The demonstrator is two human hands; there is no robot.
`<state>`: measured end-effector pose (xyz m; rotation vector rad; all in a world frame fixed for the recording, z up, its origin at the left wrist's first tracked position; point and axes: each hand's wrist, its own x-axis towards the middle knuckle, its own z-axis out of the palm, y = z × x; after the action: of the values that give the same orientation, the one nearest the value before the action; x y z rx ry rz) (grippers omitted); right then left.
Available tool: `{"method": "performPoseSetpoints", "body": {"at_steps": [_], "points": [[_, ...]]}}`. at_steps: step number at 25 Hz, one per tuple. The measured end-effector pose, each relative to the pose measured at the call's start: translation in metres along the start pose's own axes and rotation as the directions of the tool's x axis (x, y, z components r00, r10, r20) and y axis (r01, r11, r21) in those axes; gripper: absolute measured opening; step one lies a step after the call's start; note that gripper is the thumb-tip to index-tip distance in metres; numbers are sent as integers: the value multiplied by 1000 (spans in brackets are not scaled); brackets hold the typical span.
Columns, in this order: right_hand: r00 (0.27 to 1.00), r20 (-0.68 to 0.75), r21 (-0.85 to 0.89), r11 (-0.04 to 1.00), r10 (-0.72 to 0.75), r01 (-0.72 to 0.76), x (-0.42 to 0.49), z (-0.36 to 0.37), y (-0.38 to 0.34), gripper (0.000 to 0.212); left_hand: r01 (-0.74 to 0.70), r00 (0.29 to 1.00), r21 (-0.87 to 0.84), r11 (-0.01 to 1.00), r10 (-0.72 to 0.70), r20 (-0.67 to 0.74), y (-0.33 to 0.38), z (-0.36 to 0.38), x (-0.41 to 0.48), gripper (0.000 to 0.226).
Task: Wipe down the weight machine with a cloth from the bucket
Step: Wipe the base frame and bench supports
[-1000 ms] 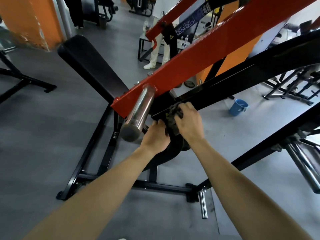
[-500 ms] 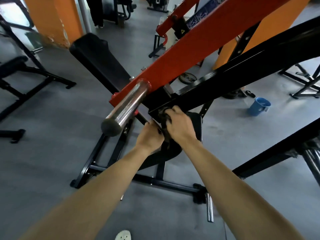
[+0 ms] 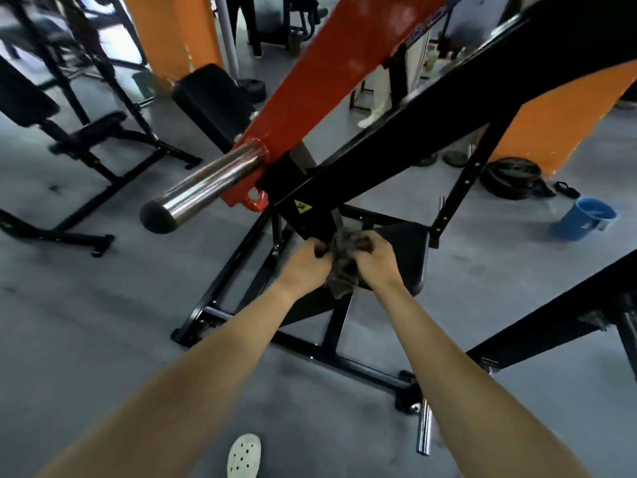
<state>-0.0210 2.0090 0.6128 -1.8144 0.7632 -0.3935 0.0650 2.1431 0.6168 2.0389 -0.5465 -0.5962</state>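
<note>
Together, hands [image 3: 306, 262] [image 3: 375, 260] grip the cloth [image 3: 340, 282] between them.

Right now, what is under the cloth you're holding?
The left hand and right hand grip the grey cloth, bunched at the lower end of the black beam. Beneath it shows the black seat pad. The pad's part directly under cloth and hands is covered.

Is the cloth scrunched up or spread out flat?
Scrunched up. Both the left hand and the right hand grip the cloth in a wad, and a crumpled end hangs down between them.
</note>
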Motion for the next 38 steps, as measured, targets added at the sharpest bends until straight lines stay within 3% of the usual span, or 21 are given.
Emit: {"method": "performPoseSetpoints", "body": {"at_steps": [3,6,8,10,13,16,20,21,24,29,33,36,38], "points": [[984,7,314,934,177,-170,-8,-19,6,23,50,997,-197,979,-36,71,8,18,-10,14],[963,37,411,874,268,-259,-15,-27,16,28,36,992,-139,990,-19,126,12,33,-21,45],[952,29,461,841,304,-283,-19,-31,22,27,4,996,-56,998,1,85,14,42,-24,34],[937,-15,493,818,348,-296,-20,-33,27,26,36,999,-115,993,-36,3,17,45,-26,25],[915,-49,484,811,400,-328,-20,-35,36,21,160,985,-370,915,-173,-1,22,46,-27,32],[885,22,395,809,465,-435,-26,-31,42,10,207,964,-487,848,-261,-46,24,44,-25,39],[850,221,376,762,478,-527,-34,-20,36,51,255,927,-647,719,-372,-48,28,42,-19,22],[847,238,362,766,475,-531,-36,-16,34,52,264,923,-679,685,-385,-29,29,40,-17,18],[862,130,270,820,489,-505,-35,3,32,27,269,919,-732,626,-393,2,30,31,-11,15],[840,-235,340,851,490,-401,-28,22,25,23,224,928,-640,735,-361,-90,9,8,-1,16],[857,-395,260,935,330,-240,-3,22,5,24,288,938,-462,839,-345,-42,-5,-9,6,17],[896,-369,245,956,247,-162,15,19,-10,20,377,923,-372,848,-376,79,-6,-13,8,20],[934,-288,294,948,211,-124,25,19,-25,25,332,943,-252,909,-315,105,-6,-14,12,27]]}}
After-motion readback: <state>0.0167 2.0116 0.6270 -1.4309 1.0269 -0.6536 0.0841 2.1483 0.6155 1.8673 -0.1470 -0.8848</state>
